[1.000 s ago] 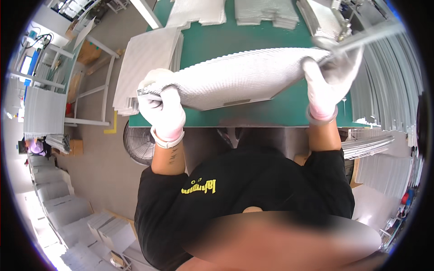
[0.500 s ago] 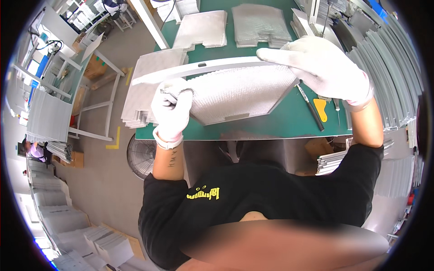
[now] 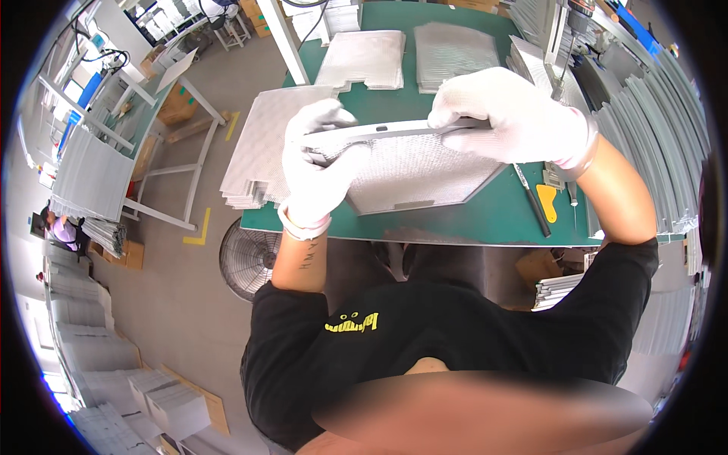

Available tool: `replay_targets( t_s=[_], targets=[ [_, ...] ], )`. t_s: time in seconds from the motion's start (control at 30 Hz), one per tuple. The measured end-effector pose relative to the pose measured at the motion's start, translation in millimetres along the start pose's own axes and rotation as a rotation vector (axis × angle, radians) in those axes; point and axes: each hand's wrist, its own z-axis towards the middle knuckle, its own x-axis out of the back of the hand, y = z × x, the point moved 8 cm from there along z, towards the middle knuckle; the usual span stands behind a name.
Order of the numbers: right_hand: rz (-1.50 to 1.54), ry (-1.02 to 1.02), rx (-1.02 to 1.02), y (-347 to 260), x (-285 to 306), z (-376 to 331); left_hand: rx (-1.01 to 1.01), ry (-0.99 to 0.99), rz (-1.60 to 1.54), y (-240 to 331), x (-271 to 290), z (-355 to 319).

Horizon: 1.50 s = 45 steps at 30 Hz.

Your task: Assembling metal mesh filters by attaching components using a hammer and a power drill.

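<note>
A flat mesh panel (image 3: 421, 171) with a thin metal border is tilted up above the green table, its lower edge toward me. Along its upper edge runs a narrow light metal strip (image 3: 398, 130) with a small dark slot. My left hand (image 3: 320, 167), in a white glove, is closed round the strip's left end and the panel corner, thumb in front and fingers behind. In a matching glove, my right hand (image 3: 512, 114) pinches the strip near its right end, hiding that corner. Whether the strip is fully seated on the mesh I cannot tell.
On the green table (image 3: 485, 221) lie mesh sheet stacks (image 3: 273, 136), a black-handled tool (image 3: 543, 220), a yellow scraper (image 3: 547, 203) and a thin pointed tool (image 3: 573, 196). Long metal strips (image 3: 652, 140) crowd the right. A floor fan (image 3: 246, 262) stands left, below the table edge.
The strip's left end, which stuck out past my left hand, now sits within that hand's grip. My left hand has turned over the edge; my right fingers have closed onto the strip.
</note>
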Motion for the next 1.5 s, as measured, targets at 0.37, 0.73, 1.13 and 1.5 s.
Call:
replay_targets(
  t_s=[0.37,0.73,1.13,1.5],
  targets=[
    [-0.092,0.046,0.014,7,-4,5,-0.149,0.532,0.155,-9,10,-13],
    [-0.1,0.139,0.037,11,-4,6,0.001,0.589,0.365,-23,15,-15],
    [-0.195,0.09,0.061,4,-9,7,-0.152,0.388,0.149,-26,25,-8],
    [-0.121,0.899,-0.222,35,-4,-121,-0.013,0.37,0.37,-43,33,-1]
  ],
)
